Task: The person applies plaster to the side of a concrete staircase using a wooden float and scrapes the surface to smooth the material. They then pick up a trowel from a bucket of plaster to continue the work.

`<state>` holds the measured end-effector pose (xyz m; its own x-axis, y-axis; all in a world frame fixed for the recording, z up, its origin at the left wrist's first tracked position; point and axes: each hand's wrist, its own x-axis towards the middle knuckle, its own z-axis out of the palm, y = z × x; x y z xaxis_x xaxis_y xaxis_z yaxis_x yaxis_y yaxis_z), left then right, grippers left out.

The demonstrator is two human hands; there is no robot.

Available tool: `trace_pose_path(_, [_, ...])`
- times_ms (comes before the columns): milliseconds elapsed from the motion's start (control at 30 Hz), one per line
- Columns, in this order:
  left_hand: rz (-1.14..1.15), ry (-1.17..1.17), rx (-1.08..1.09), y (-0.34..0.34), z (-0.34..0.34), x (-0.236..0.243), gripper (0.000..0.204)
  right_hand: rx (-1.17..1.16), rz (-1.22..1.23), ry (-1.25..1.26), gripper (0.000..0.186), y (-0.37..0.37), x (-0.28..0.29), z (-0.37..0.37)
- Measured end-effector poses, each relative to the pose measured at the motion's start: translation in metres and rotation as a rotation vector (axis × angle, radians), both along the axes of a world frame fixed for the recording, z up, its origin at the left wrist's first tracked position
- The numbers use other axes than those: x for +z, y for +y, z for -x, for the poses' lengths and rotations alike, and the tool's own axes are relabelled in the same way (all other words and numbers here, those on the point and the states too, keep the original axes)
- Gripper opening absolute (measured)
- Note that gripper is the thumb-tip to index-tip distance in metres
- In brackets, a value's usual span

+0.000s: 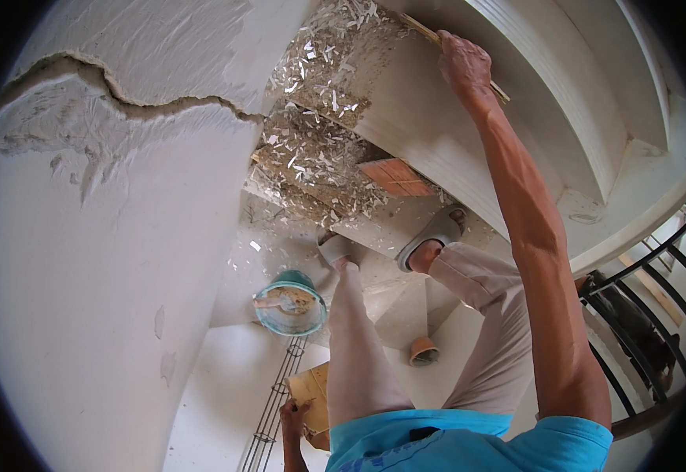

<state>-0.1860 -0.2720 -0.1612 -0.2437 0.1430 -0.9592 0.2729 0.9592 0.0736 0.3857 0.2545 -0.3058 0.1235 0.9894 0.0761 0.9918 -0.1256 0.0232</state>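
My right hand (466, 64) reaches far forward and is closed around a thin wooden stick (421, 28), which lies slantwise by the curved stair step (571, 86). Low in the view, my left hand (292, 417) grips a flat yellowish wooden board (311, 393) at its edge, beside my left leg. In front of that hand stands a teal bucket (290, 303), with a tan mix and what looks like a tool inside. A reddish-brown tile (396, 177) leans among the debris ahead of my feet.
White chips and dirt (311, 149) cover the steps ahead. A jagged crack (123, 102) crosses the left wall. A metal rod frame (276, 401) runs below the bucket. Behind my feet stands a small terracotta pot (423, 352). A black railing (641, 307) borders the right side.
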Motion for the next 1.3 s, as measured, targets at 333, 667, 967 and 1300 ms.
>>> trace_pose_path(333, [-0.092, -0.043, -0.138, 0.005, -0.007, -0.013, 0.018, 0.248, -0.06, -0.103, 0.02, -0.04, -0.02, 0.083])
trace_pose_path(667, [-0.046, -0.041, -0.081, 0.018, -0.002, -0.011, 0.02, 0.286, 0.196, 0.355, 0.02, -0.114, 0.036, 0.157])
trace_pose_path(967, [-0.101, -0.038, -0.024, 0.007, 0.005, -0.011, 0.019, -0.207, -0.049, 0.058, 0.026, -0.098, 0.027, 0.016])
trace_pose_path(1300, [-0.044, -0.023, -0.058, 0.014, 0.002, 0.001, 0.019, -0.144, -0.075, -0.086, 0.02, -0.099, -0.01, -0.03])
